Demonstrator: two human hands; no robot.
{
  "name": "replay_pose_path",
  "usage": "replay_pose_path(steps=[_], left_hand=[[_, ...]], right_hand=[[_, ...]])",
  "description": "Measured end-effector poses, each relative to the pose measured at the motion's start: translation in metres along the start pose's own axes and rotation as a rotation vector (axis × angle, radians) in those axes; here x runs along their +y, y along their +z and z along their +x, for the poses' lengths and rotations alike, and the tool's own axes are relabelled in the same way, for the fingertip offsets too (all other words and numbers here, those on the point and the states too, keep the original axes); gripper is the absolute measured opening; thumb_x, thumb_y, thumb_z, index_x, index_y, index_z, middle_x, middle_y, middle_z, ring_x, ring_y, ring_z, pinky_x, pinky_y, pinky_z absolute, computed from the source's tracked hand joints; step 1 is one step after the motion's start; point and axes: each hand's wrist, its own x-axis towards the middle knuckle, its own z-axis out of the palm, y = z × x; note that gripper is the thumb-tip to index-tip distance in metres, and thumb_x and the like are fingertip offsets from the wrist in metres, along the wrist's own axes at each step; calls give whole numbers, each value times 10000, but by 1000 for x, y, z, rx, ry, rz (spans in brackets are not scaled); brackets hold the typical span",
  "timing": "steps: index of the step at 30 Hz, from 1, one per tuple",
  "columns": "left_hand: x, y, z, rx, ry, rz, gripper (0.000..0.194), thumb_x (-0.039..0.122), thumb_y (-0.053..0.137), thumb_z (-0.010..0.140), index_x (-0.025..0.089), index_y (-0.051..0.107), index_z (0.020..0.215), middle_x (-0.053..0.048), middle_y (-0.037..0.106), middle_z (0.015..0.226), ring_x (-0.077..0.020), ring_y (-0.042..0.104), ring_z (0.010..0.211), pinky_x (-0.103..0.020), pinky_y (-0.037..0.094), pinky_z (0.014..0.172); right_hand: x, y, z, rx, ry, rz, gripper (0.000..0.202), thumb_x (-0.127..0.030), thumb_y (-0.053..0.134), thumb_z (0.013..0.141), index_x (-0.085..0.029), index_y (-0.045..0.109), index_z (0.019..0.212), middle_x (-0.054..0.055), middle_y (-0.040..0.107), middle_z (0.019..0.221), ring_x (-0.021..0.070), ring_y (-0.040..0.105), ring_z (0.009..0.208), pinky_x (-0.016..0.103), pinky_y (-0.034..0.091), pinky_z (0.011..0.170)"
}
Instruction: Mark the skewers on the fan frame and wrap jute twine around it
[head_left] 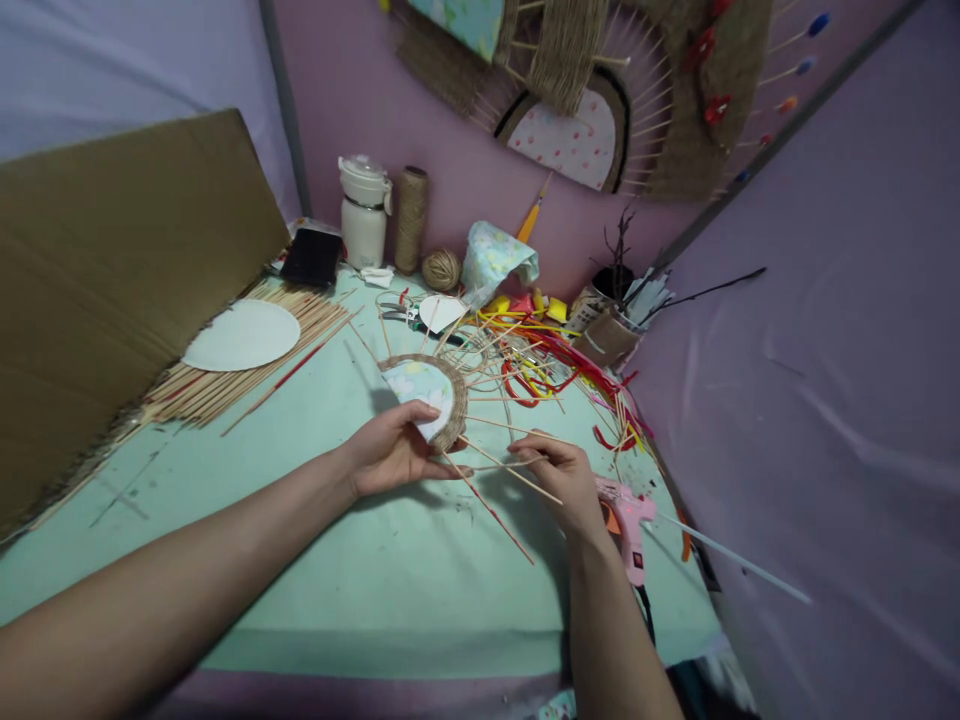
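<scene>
A half-round weaving piece (455,398) with floral fabric (420,388), a band of brown twine and thin sticks fanning outward is held above the table. My left hand (397,445) grips its lower edge, thumb on top of the fabric and fingers beneath. To the right, my right hand (553,470) pinches a strand of twine (491,466) that runs to the woven band. One of the lower sticks (491,512) is partly red. Some fingertips of my left hand are hidden under the piece.
Loose coloured strips (577,365) and green-handled pliers (405,312) lie behind. A pink glue gun (630,525) rests at right. Many sticks (217,390) lie under a white oval (244,335) beside cardboard (127,260). A twine ball (441,269) and white bottle (365,215) stand at the back.
</scene>
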Motion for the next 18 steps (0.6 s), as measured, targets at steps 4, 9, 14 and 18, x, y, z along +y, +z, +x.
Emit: replay_pose_path(steps=[4, 9, 14, 18], left_hand=[[-2, 1, -1, -11, -29, 3, 214, 91, 516, 778, 111, 589, 978, -103, 703, 812, -231, 687, 736, -533, 562, 773], [-2, 2, -2, -10, -51, 0, 213, 85, 507, 781, 108, 589, 977, -104, 700, 806, -234, 685, 738, -545, 550, 791], [-3, 2, -1, -21, -80, 22, 212, 99, 484, 798, 100, 582, 987, -120, 700, 809, -226, 680, 749, -521, 555, 782], [-5, 1, -1, -39, -99, 23, 212, 104, 480, 797, 97, 579, 983, -124, 698, 802, -223, 677, 750, -504, 558, 778]], right_hand=[[-1, -5, -2, -237, 210, 94, 179, -261, 739, 613, -177, 739, 771, -47, 498, 524, 75, 398, 471, 185, 303, 453], [-3, -10, -5, -191, 231, 236, 165, -261, 699, 565, -189, 711, 714, -15, 593, 583, 104, 474, 491, 206, 364, 466], [-2, -3, -6, -246, 209, 337, 145, -308, 723, 607, -186, 645, 626, -12, 600, 546, 101, 484, 469, 209, 372, 469], [-6, 10, -5, -251, 243, 440, 269, -412, 749, 664, -196, 590, 678, -18, 598, 563, 87, 446, 445, 194, 332, 432]])
